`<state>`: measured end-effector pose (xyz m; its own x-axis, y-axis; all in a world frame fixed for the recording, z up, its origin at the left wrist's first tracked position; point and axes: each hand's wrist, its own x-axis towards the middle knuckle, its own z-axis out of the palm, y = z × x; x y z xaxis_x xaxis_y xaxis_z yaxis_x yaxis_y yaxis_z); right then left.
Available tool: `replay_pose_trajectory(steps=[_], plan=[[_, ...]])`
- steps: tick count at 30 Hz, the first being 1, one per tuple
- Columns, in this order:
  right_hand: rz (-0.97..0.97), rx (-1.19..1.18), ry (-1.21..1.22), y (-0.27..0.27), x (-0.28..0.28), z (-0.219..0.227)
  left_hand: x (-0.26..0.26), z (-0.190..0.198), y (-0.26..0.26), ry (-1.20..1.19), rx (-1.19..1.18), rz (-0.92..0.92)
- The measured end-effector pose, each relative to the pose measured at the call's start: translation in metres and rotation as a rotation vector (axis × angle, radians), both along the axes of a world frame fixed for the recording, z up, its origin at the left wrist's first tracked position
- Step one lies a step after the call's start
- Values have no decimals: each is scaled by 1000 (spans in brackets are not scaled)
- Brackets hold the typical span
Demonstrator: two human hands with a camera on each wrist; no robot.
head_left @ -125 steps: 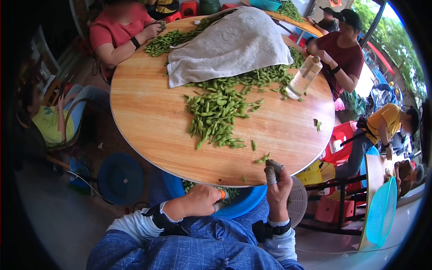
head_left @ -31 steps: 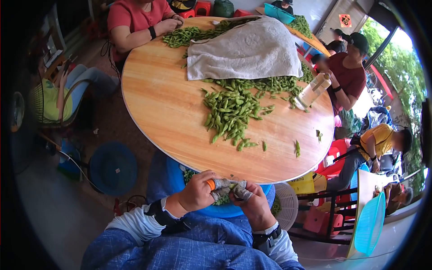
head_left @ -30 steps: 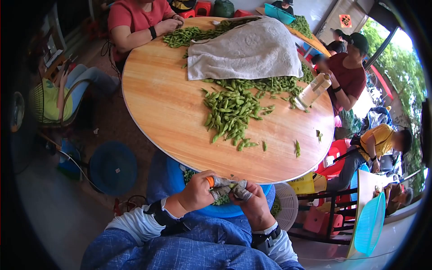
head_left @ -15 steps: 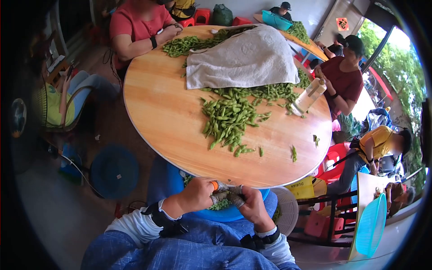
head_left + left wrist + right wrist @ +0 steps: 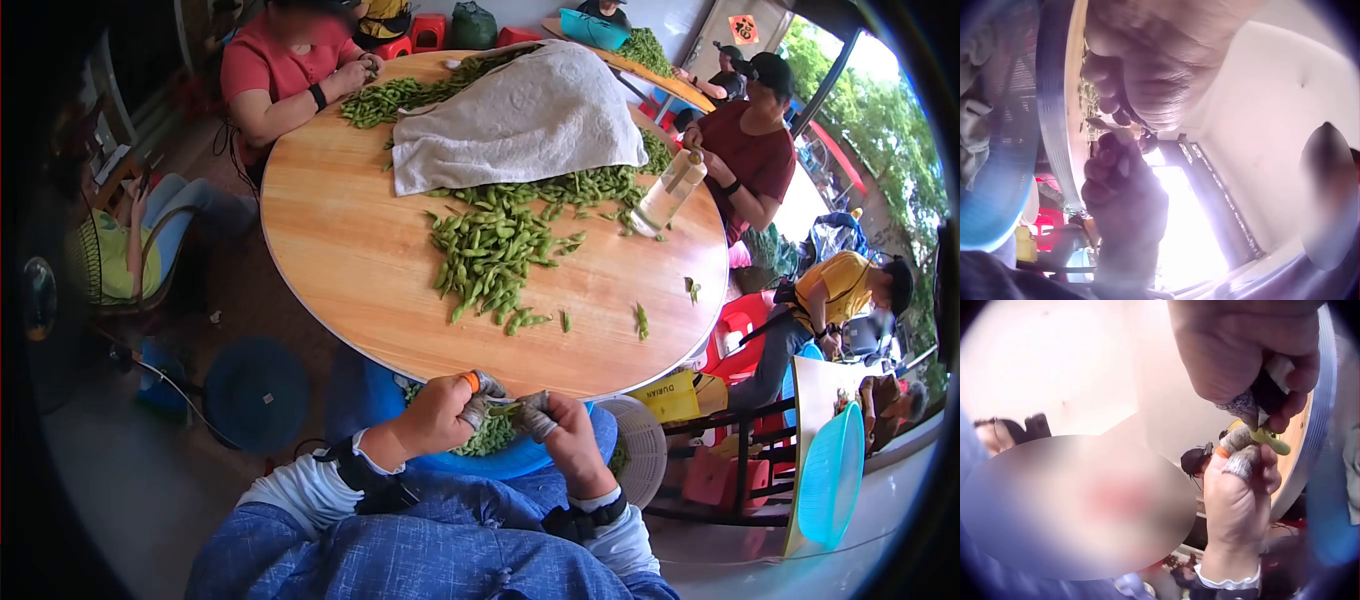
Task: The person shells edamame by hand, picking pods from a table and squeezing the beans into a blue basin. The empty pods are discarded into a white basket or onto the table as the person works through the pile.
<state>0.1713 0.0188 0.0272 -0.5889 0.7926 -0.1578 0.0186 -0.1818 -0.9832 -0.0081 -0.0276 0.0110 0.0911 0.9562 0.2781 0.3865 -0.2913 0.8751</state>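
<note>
Over the blue basin (image 5: 500, 464), my left hand (image 5: 432, 418) and right hand (image 5: 572, 445) meet fingertip to fingertip. Grey wrapping covers several fingertips, and an orange band circles a left finger. In the right wrist view, a green pod (image 5: 1277, 444) is pinched between the left hand (image 5: 1235, 506) below and the right hand (image 5: 1247, 350) above. The left wrist view shows the pod (image 5: 1105, 126) between both hands too, overexposed. Shelled green pieces (image 5: 488, 436) lie in the basin. A heap of pods (image 5: 490, 250) lies on the round wooden table (image 5: 340, 230).
A grey towel (image 5: 520, 120) covers more pods at the table's far side. A clear bottle (image 5: 670, 195) stands at the right. Beside the basin is a white perforated basket (image 5: 640, 450). Several people sit around; a dark blue tub (image 5: 255, 395) is at the left.
The right hand, apart near the table edge in the earliest frame, is now against the left hand. Since half a second ago the fingertips have spread slightly, and the view has shifted.
</note>
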Motion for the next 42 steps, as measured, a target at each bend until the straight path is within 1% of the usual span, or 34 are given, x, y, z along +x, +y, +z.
replay_pose_trajectory(steps=[1,2,4,5,8,11,14,17,19,20,22,23,26,29,32,35,38,40,42], plan=[[-28,-129,73,0,0,12,-3,0,1,-94,-13,-21],[-29,-171,80,1,4,10,-5,3,0,-121,-143,-67],[-30,-250,94,6,10,3,-5,3,3,-219,-252,-183],[-22,-265,125,7,10,2,-4,2,4,-268,-306,-238],[-4,-287,193,9,11,0,0,0,7,-558,-447,-344],[10,-280,219,8,11,1,3,-5,7,-704,-545,-324],[37,-300,258,7,9,0,14,-5,7,-698,-454,-223],[38,-316,269,8,10,-4,22,-11,7,-737,-452,-135],[27,-316,248,9,11,-7,23,-12,7,-810,-553,-123],[-5,-315,275,9,12,-7,23,-13,7,-846,-602,-116],[-67,-309,326,7,14,-5,23,-15,11,-889,-588,-141],[-57,-287,299,8,15,-4,23,-16,12,-911,-583,-153],[-40,-238,240,9,15,-2,35,-11,14,-777,-409,-76],[-20,-231,237,11,17,-3,36,-13,17,-662,-353,-58],[17,-241,259,14,20,-9,35,-5,16,-605,-339,-60],[-5,-222,235,13,19,-8,36,-9,16,-634,-360,-51],[-35,-183,191,11,16,-7,35,-11,15,-672,-420,-84],[-36,-175,186,12,16,-11,36,-17,15,-690,-412,-78],[-51,-228,185,12,15,-15,36,-17,15,-710,-420,-91]])
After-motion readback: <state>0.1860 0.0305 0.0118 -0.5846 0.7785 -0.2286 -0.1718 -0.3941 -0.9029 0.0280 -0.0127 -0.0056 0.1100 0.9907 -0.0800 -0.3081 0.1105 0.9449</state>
